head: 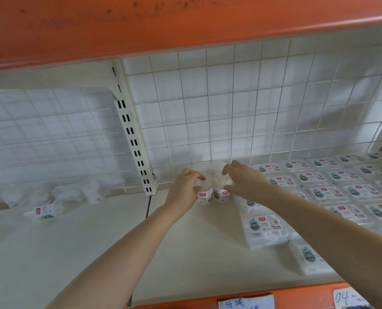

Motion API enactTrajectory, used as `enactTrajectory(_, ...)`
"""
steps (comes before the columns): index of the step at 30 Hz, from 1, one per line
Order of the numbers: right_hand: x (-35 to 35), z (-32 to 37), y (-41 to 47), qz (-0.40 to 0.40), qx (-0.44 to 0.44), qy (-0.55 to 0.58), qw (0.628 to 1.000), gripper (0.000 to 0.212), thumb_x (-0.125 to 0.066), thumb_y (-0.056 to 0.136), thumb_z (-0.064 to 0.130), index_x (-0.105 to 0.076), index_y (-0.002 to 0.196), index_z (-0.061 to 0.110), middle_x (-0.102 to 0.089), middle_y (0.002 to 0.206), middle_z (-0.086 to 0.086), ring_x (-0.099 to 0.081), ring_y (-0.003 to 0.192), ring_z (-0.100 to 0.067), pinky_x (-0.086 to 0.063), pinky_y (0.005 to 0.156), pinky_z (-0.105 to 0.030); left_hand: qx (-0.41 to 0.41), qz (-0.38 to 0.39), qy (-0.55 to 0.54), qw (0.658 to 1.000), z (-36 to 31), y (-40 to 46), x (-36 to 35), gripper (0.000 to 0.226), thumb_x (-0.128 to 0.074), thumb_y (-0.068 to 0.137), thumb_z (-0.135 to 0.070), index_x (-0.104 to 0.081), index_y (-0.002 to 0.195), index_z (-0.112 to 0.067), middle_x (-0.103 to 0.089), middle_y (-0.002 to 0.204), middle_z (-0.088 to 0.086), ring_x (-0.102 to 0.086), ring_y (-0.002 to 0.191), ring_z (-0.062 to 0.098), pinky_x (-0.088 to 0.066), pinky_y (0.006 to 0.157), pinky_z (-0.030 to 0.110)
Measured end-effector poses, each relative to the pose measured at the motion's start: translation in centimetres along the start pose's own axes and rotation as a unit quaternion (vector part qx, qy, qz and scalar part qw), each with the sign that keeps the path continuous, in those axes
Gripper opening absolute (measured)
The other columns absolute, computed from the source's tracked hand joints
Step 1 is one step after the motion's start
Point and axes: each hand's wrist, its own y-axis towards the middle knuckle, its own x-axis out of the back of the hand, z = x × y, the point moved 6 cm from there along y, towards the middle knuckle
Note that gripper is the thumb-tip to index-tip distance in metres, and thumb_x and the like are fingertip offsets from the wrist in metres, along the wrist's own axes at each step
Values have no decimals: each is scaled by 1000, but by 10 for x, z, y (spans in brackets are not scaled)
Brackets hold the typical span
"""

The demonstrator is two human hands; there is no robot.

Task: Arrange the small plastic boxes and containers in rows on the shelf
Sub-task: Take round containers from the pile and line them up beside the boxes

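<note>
1. We see both arms reaching in over a pale shelf [78, 253], toward its back edge where a white wire grid panel [230, 103] rises.
2. Our left hand [184, 190] has its fingers and thumb curled round the top of a small clear round container [205, 196], which stands upright near the grid and carries a white label with a red mark.
3. Our right hand [243, 180] curls its fingers over the top of a second round container [221, 195] of the same kind, thumb below and fingers above; it looks like a grip, though the palm hides part of the contact.
4. The two containers stand side by side, just beside each other or touching; we cannot tell which.
5. To the right, flat clear plastic boxes [346, 184] with cartoon labels lie in several rows that run back to the grid and on to the picture's right edge.
6. Nearer the front, one flat box [264, 230] lies slightly askew beside the right forearm, and another [310, 257] lies in front of it near the shelf's orange front lip [308, 293].
7. On the left bay, well apart from the hands, a further round container [43, 211] lies on its side, with crumpled clear plastic wrapping [78, 192] behind it against the grid.
8. A slotted white upright [132, 134] divides the two bays, and an orange shelf [163, 25] spans overhead.
9. Handwritten paper tags [245, 302] are fixed to the front lip; we cannot read their writing fully.
</note>
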Motion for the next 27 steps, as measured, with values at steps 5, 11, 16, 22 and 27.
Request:
enactTrajectory(5,-2,1,-1,-10,1,-17,1000,41,-55,92,35,-42,128,20,-45,123,-2,-54,103,-20,-40,69,-29,-16,-14,37,999,-2,-3,-1,23,-56,89,-10,-60,111,-17,-50,114,-3,-45,112,15,-41,89,29)
enactTrajectory(11,4,4,-6,-24,-7,-29,999,37,-47,95,41,-46,127,23,-45,128,-1,-44,120,-22,-41,92,-37,-26,-54,62,996,-2,-8,8,32,-59,89,-15,-55,121,-13,-49,122,3,-42,118,21,-34,93,23)
enactTrajectory(16,23,34,-10,-131,39,-31,990,26,-39,98,29,-58,114,21,-55,115,1,-52,106,-20,-41,87,-33,-6,-89,62,994,14,-27,28,26,-50,92,-10,-55,118,-11,-50,121,5,-47,114,20,-42,87,28)
enactTrajectory(22,14,112,-1,-97,119,38,987,24,-37,97,32,-57,98,18,-57,93,4,-57,88,-23,-46,71,-34,62,-78,75,992,53,-70,59,27,-42,93,-12,-62,108,-22,-61,110,-8,-57,98,10,-44,82,26)
enactTrajectory(27,-12,198,13,-27,190,60,980,24,-38,96,36,-50,83,21,-57,85,3,-58,81,-23,-48,73,-36,128,-72,127,981,104,-118,99,27,-39,94,-15,-61,108,-24,-61,107,-6,-57,96,14,-42,79,27)
